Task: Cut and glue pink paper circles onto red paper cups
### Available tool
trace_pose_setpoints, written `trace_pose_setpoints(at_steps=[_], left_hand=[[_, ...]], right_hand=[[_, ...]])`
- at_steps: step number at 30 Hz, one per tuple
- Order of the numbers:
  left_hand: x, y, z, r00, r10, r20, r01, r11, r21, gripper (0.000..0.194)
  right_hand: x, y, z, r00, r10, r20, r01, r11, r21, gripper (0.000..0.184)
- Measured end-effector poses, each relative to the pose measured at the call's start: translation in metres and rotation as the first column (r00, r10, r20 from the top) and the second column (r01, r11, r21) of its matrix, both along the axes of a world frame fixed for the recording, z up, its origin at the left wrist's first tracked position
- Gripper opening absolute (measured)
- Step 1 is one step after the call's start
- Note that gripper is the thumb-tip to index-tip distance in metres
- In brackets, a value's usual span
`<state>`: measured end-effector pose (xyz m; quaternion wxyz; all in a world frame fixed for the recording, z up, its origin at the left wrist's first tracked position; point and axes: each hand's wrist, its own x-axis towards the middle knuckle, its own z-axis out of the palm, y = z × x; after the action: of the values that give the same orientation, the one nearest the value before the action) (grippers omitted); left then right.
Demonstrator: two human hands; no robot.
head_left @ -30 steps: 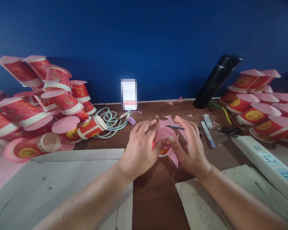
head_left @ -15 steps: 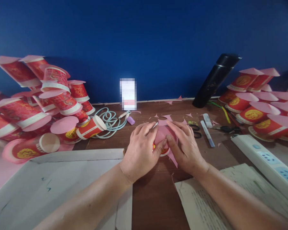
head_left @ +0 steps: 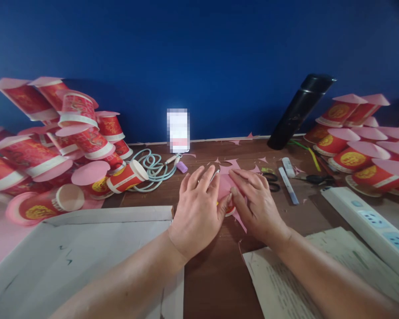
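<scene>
Head view: a red paper cup topped by pink paper is placed on the brown bench, low in the middle, and is flanked by both hands. It is covered at its far left by the left hand, whose fingers are stretched forward and slightly parted, with the thumb laid at the near edge of the pink paper. The opposite side is touched by the right hand, whose fingers are kept close together and whose thumb is bent in toward the left thumb. Whether either grip is closed on the cup cannot be told, since much of it is hidden by the fingers. A pink offcut is seen jutting out below the right thumb. To the right, black scissor handles and a white pen are laid on the bench, and a white power strip is set farther out. Red cups are piled at the left and at the right, many of them capped with pink paper. Near the wall, a black flask is tilted, and a pale blue cable is coiled by a lit screen
</scene>
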<state>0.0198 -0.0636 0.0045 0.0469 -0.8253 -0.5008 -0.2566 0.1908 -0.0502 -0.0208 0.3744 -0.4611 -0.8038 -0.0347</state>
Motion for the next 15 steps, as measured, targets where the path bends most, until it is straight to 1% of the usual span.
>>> trace_pose_setpoints(at_steps=[15], left_hand=[[-0.0007,0.0001,0.0007,1.000,-0.004,-0.012,0.005,1.000,0.022,0.050]], right_hand=[[-0.0014,-0.0004,-0.0005,0.999,-0.036,0.024,0.036,0.999,-0.018,0.038]])
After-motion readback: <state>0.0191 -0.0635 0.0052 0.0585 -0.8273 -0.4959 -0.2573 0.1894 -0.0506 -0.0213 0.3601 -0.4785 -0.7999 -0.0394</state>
